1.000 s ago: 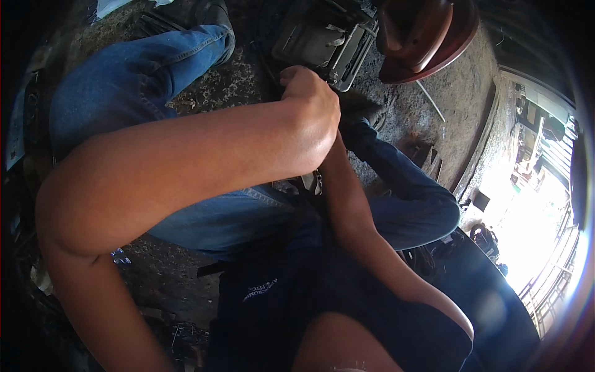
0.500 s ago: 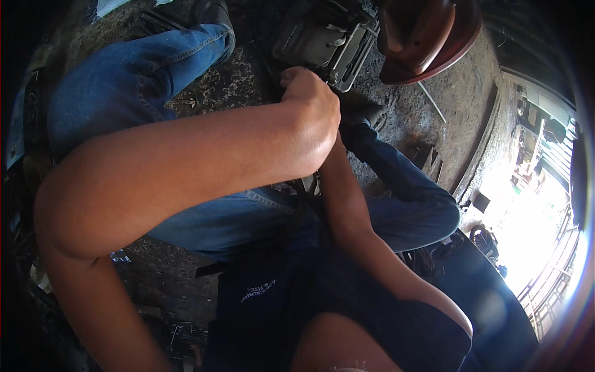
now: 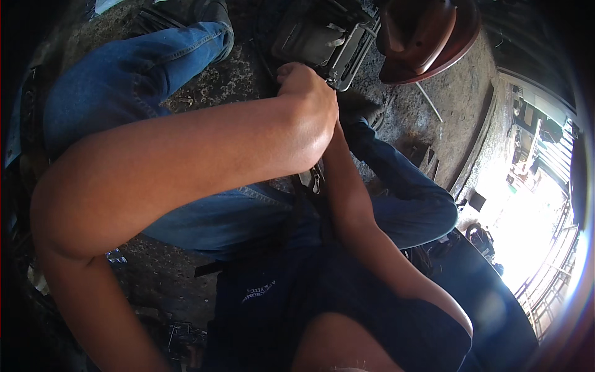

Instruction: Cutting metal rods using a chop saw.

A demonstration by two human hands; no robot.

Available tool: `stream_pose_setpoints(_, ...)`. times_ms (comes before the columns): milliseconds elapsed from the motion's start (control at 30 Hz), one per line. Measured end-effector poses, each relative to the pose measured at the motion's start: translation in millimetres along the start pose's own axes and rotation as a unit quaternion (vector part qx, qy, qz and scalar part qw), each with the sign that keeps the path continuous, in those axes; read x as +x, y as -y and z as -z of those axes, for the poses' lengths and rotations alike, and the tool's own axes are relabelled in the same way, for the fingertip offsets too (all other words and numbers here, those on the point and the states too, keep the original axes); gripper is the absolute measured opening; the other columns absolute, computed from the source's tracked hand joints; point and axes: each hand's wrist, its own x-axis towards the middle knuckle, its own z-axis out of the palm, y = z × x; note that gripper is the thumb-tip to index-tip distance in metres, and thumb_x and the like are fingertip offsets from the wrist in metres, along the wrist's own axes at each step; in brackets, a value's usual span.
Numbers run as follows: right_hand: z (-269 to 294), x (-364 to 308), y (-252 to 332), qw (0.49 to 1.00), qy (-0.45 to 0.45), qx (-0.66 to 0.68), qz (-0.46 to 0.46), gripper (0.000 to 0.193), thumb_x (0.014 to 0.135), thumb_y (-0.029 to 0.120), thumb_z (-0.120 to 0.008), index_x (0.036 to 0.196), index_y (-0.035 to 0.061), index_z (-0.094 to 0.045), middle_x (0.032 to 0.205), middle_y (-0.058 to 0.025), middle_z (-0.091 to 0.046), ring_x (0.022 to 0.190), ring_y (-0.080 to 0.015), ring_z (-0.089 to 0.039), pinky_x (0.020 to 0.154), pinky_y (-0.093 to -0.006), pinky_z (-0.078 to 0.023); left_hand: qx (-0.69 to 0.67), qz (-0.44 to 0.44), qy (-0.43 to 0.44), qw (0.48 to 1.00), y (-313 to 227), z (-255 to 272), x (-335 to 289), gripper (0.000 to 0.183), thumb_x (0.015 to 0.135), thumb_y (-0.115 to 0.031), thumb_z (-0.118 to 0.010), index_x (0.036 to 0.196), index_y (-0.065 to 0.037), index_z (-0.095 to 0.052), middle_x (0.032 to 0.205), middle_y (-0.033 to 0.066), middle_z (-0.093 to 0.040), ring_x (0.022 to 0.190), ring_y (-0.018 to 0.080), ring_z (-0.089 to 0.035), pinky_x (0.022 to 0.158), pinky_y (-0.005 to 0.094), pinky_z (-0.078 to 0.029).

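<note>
My left hand (image 3: 308,93) is closed, its fingers curled in at the near edge of a dark metal device (image 3: 316,40) on the ground. What it grips is hidden beneath it. From the lower right, my right forearm (image 3: 347,186) runs up under the left wrist. The right hand itself is covered by the left, so its fingers do not show. A slotted metal frame (image 3: 356,56) forms the right side of the device. Between my forearms, small metallic pieces (image 3: 311,180) show partly.
A reddish-brown curved metal housing (image 3: 427,40) stands at the upper right, with a thin light rod (image 3: 429,102) below it. My jeans-clad legs (image 3: 403,180) bend around the work area. Dark bars (image 3: 160,18) lie at the upper left. A bright opening (image 3: 527,211) is at the right.
Both hands stay nearly in place, the left shifting very slightly up and left. The whole view has also shifted a little; nothing is visibly taken up or let go.
</note>
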Motion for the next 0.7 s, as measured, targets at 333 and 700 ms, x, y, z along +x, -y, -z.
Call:
stream_pose_setpoints(333,-1.0,8.1,-12.8,0.998,-0.016,-0.03,0.051,0.028,0.089,-0.002,-0.052,0.116,-0.0016,-0.06,0.098,-0.0129,-0.066,0.083,-0.0263,-0.069,0.073,-0.0376,-0.06,-0.005,0.01,-0.028,1.0,5.1,-5.3,-4.3,0.024,0.078,-0.017,-0.078,0.1,-0.008,-0.077,0.1,0.0071,-0.073,0.101,0.0203,-0.071,0.083,0.0335,-0.053)
stream_pose_setpoints(700,1.2,-0.9,-0.4,0.941,0.01,-0.331,0.066,0.029,0.092,-0.002,-0.058,0.121,0.0004,-0.06,0.101,-0.0147,-0.069,0.086,-0.0276,-0.069,0.08,-0.0381,-0.06,-0.048,0.013,-0.088,0.995,14.0,-7.1,2.1,0.018,0.079,-0.013,-0.075,0.096,-0.007,-0.078,0.095,0.0103,-0.075,0.095,0.0232,-0.074,0.081,0.0354,-0.058)
